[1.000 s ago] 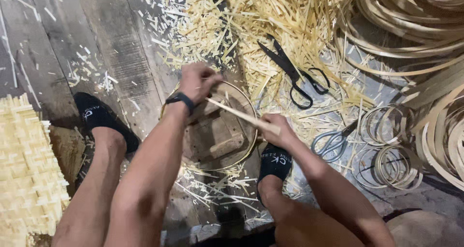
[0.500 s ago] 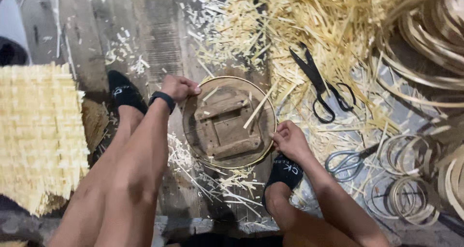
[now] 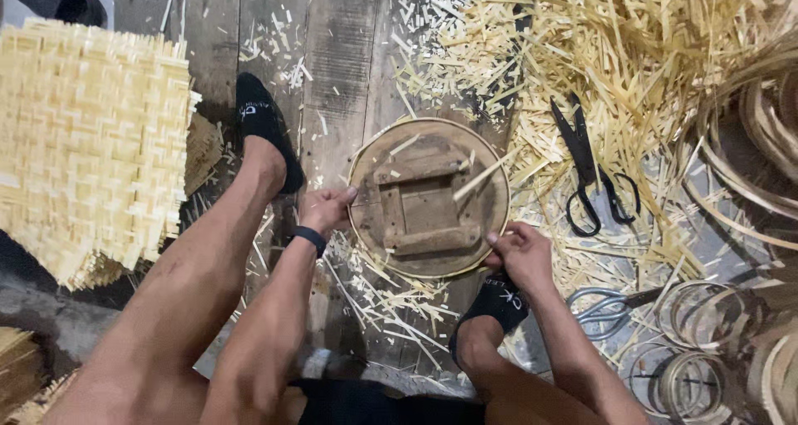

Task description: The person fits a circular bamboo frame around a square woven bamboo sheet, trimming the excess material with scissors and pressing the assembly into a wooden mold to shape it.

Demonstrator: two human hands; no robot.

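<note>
A pale woven bamboo mat (image 3: pixel 87 146) lies at the left on the dark plank floor (image 3: pixel 332 51). Between the feet sits a round wooden form ringed by a thin bamboo hoop (image 3: pixel 428 199). The left hand (image 3: pixel 326 210) pinches its left rim; the right hand (image 3: pixel 519 253) grips its lower right rim. Black scissors (image 3: pixel 592 171) lie to the right.

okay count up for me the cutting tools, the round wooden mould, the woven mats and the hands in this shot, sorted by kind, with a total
Black-handled scissors: 1
Grey metal shears, half buried in strips: 1
Round wooden mould with a bamboo rim: 1
Pale woven bamboo mat: 1
Hands on the mould's rim, left hand and right hand: 2
Total: 6
</note>
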